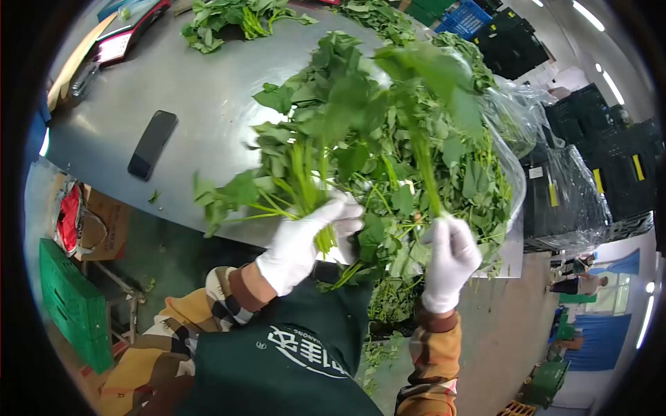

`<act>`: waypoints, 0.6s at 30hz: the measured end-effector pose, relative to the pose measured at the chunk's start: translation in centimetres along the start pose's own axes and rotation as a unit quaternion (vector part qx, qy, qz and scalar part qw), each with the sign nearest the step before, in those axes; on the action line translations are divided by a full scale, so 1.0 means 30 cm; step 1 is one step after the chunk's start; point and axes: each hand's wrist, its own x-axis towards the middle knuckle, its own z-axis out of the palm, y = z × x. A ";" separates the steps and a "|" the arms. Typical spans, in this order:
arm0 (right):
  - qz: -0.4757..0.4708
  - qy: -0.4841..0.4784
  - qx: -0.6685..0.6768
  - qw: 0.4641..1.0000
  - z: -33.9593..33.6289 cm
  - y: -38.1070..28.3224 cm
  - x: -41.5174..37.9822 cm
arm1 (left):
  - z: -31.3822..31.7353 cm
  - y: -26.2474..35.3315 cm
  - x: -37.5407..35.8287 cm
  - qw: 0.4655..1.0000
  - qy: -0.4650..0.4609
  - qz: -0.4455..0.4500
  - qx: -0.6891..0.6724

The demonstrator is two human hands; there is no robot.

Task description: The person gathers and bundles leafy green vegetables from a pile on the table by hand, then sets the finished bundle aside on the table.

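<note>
My left hand [312,232], in a white glove, is closed around a bunch of leafy green stems [302,173]. The cut ends poke out below the fist, and leaves fan out above it and to the left. My right hand [449,256], gloved too, pinches the lower end of a few leafy stems [424,163]; their leaves blur at the top. Behind both hands a large heap of leafy greens [479,180] covers the right part of the metal table [215,90].
A black phone [152,144] lies on the table's left side. Another bunch of greens [239,24] and a scale [125,38] are at the far edge. Clear plastic [510,118] borders the heap. Black crates [590,166] stand right; a green crate [73,305] stands lower left.
</note>
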 end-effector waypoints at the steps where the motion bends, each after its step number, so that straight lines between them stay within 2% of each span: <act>1: -0.102 -0.024 -0.110 0.988 0.031 0.026 -0.043 | -0.008 -0.011 0.003 0.999 -0.052 -0.006 -0.004; 3: -0.295 -0.088 -0.212 0.927 0.097 0.031 -0.083 | 0.003 -0.019 -0.013 0.999 -0.024 -0.041 -0.008; 6: -0.235 -0.096 -0.169 0.952 0.135 0.056 -0.140 | -0.021 -0.019 -0.026 0.998 -0.044 -0.052 0.014; 13: -0.216 -0.095 -0.142 0.961 0.143 0.079 -0.189 | -0.057 -0.047 -0.003 0.992 -0.110 -0.037 0.043; 18: -0.175 -0.118 -0.137 0.968 0.146 0.080 -0.210 | -0.064 -0.062 -0.005 0.992 -0.095 0.001 0.089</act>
